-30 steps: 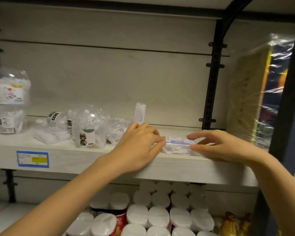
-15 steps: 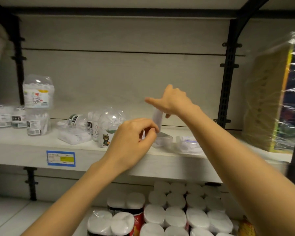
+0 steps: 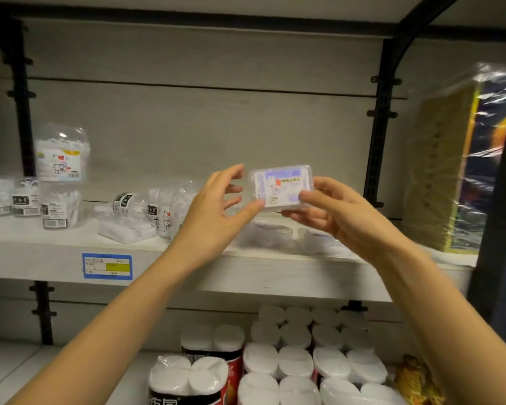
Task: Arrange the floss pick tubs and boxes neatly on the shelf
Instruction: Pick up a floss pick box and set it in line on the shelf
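A flat clear floss pick box with a purple and white label is held up above the shelf, label facing me. My right hand grips its right and lower edge; my left hand touches its lower left corner with the thumb, fingers spread. Two more flat boxes lie on the shelf under my hands. Clear tubs stand stacked at the left, and a loose cluster of tubs, some on their sides, sits in the middle.
A blue price tag is on the shelf's front edge. A plastic-wrapped pack stands at the right behind a black upright. Packs of tissue rolls fill the level below.
My right hand took the upright box from the back of the shelf and brought it forward, label toward me. My left hand rose from the shelf edge to meet it.
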A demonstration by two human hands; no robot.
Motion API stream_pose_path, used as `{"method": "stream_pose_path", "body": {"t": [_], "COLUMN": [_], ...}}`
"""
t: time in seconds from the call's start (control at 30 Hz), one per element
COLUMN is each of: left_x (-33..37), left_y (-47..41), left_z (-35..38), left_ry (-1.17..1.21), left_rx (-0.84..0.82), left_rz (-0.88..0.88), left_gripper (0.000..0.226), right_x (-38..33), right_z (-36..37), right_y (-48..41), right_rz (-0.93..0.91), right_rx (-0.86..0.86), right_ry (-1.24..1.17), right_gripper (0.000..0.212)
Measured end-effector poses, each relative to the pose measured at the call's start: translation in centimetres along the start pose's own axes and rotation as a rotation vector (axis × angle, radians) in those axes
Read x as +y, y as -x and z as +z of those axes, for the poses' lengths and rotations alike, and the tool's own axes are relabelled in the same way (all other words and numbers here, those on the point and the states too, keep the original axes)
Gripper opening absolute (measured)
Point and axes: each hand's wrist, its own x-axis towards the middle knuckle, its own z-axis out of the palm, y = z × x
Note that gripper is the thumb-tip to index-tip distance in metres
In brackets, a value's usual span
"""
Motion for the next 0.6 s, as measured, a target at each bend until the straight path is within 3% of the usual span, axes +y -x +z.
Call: {"method": "stream_pose_path", "body": {"t": [0.17,0.23,0.33,0.4,0.6], "left_x": [1.0,1.3,1.1,1.0,1.4], "left_y": [0.5,0.9,0.8,0.7,0.9], "left_z": [-0.2,0.1,0.3,0.3,2.0], "left_ry": [0.308,0.433,0.490,0.518,0.500], "left_rx": [-0.112,-0.143,-0.107,-0.100,-0.193], "left_rz": [-0.115,-0.138,-0.157,-0.176,-0.229], "left_gripper": [0.035,0.029,0.026,0.024,0.015], "right_x": [1.4,1.7,1.3,0.9,-0.2], "right_z": [0.1,0.0,-0.5,-0.7,-1.0], "right_y": [3.8,4.5,5.3,5.4,3.5], "right_rz": [-0.023,-0.106,-0.275,-0.286,-0.252], "right_rx": [-0.043,0.005,0.138,0.157,0.163], "right_ry": [-0.115,0.020,0.408,0.507,0.276], "right_gripper": [0.041,0.046,0.061,0.069,0.055]}}
